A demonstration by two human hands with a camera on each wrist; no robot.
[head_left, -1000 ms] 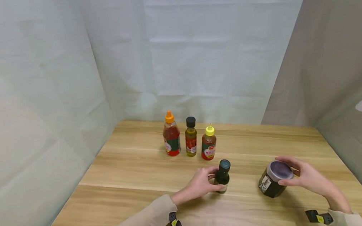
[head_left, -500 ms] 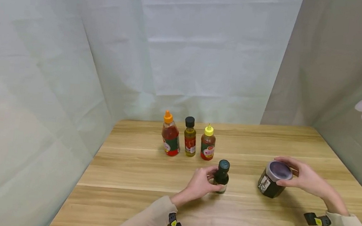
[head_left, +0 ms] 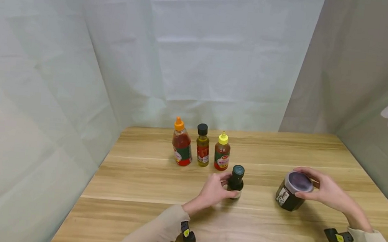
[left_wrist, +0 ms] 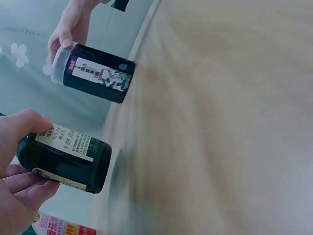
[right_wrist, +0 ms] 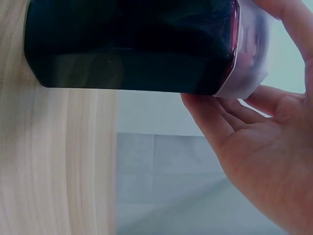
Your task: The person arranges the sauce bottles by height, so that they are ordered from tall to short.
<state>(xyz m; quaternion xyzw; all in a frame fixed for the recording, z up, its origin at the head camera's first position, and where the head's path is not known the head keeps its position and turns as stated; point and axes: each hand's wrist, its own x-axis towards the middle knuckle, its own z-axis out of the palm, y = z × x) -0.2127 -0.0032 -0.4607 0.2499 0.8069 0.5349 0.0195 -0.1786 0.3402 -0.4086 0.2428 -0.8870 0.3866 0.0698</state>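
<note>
In the head view my left hand (head_left: 212,192) grips a small dark green bottle (head_left: 235,185) with a dark cap, thumb on one side and fingers on the other. The left wrist view shows the white printed label of this bottle (left_wrist: 68,152) and a shadow beside its base, which looks slightly raised off the table. To the right, my right hand (head_left: 328,190) holds a dark jar (head_left: 289,194) round its pale lid (right_wrist: 249,54). A white label with a leafy picture faces the left wrist camera on the jar (left_wrist: 98,76). Whether the jar's base touches the table is unclear.
Behind the left hand stand an orange-capped red sauce bottle (head_left: 182,147), a black-capped bottle (head_left: 203,147) and a yellow-capped sauce bottle (head_left: 222,154) in a row. They stand on a wooden table (head_left: 133,185). Pale cloth (head_left: 227,62) hangs around its back and sides.
My left hand has raised the dark green bottle a little and shifted it slightly left and away from me. The right hand with the jar has hardly moved.
</note>
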